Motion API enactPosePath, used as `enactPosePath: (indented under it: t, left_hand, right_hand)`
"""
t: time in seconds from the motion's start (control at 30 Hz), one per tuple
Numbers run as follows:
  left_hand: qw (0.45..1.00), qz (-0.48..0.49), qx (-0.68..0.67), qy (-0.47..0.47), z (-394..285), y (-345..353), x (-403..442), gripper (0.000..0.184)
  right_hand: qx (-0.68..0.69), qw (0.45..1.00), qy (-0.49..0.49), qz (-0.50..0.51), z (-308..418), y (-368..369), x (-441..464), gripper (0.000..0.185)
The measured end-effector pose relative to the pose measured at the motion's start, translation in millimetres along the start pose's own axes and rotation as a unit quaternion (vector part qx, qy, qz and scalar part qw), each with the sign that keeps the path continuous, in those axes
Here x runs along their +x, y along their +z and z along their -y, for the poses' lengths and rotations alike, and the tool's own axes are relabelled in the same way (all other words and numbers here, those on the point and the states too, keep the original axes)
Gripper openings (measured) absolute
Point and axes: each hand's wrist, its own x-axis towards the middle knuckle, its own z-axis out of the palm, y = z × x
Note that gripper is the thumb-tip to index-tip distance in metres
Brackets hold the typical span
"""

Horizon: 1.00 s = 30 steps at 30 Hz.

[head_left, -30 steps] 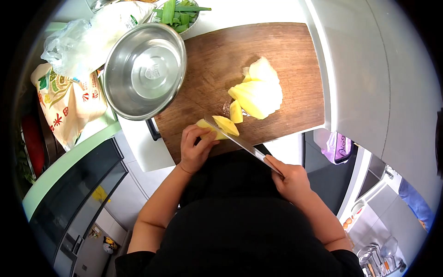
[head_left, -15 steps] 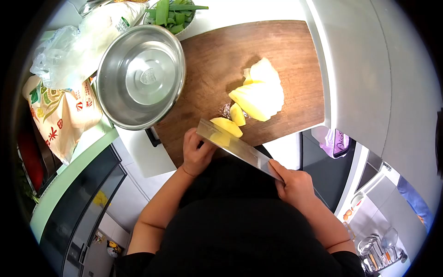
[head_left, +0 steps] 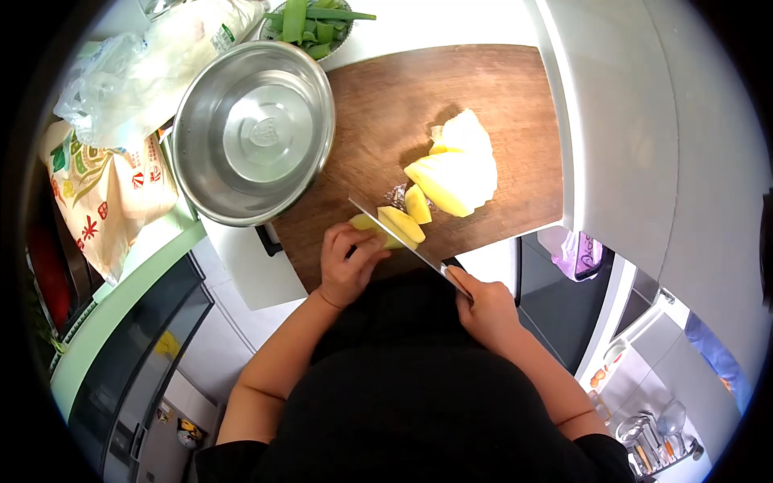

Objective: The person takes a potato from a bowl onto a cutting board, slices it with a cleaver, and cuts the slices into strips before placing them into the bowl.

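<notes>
My right hand (head_left: 485, 307) is wrapped round the handle of a large knife (head_left: 411, 245), its blade slanting up and left. The blade's edge meets a yellow potato piece (head_left: 364, 221) at the near edge of the wooden cutting board (head_left: 370, 105). My left hand (head_left: 351, 262) presses its closed fingers on that piece, left of the blade. Against the blade's right side lies a cut slice (head_left: 403, 224). Just beyond it is a small chunk (head_left: 418, 204), beside a pile of pale yellow slices (head_left: 460, 171).
A steel bowl (head_left: 254, 133) overlaps the board's left edge. Behind it stands a dish of cut green leaves (head_left: 310, 28). Plastic bags (head_left: 133, 80) and a printed sack (head_left: 113, 197) are at the left. A grey panel (head_left: 620, 121) borders the counter on the right.
The knife has turned from its broad side showing to nearly edge-on and moved left with my right hand. The view has shifted slightly. My left hand remains at the potato piece.
</notes>
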Motion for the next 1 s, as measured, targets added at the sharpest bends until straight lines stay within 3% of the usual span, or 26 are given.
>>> enactPosePath:
  t: [0.2,0.27,0.33,0.4,0.53,0.7,0.77,1.0]
  left_hand:
    - [1.0,-0.003,0.02,0.009,-2,-2,-5,0.037]
    - [1.0,-0.001,-0.003,0.027,1,-3,-9,0.036]
    - [1.0,0.018,0.006,0.023,2,-7,-14,0.037]
    - [0.999,0.042,0.01,0.02,-1,-11,-19,0.037]
    - [0.998,0.05,0.028,0.019,-4,-10,-15,0.039]
    - [0.998,0.05,0.04,0.02,-6,-9,-11,0.037]
    - [0.996,0.058,0.061,0.026,-5,-10,-11,0.033]
    - [0.995,0.055,0.064,0.046,2,-8,-24,0.035]
  right_hand:
    - [0.043,0.998,0.001,-0.035,-3,11,9,0.033]
    - [0.184,0.982,0.024,-0.025,-5,3,9,0.01]
    - [0.208,0.977,-0.004,-0.041,-6,-4,3,0.011]
    - [0.243,0.97,0.023,-0.02,0,-17,-6,0.011]
    - [0.288,0.954,0.032,-0.078,-9,-21,-12,0.013]
    - [0.204,0.977,0.034,-0.052,-20,-26,-19,0.01]
    - [0.145,0.985,-0.066,-0.074,-24,-15,-20,0.023]
    - [0.09,0.994,-0.054,0.011,-18,-6,-23,0.038]
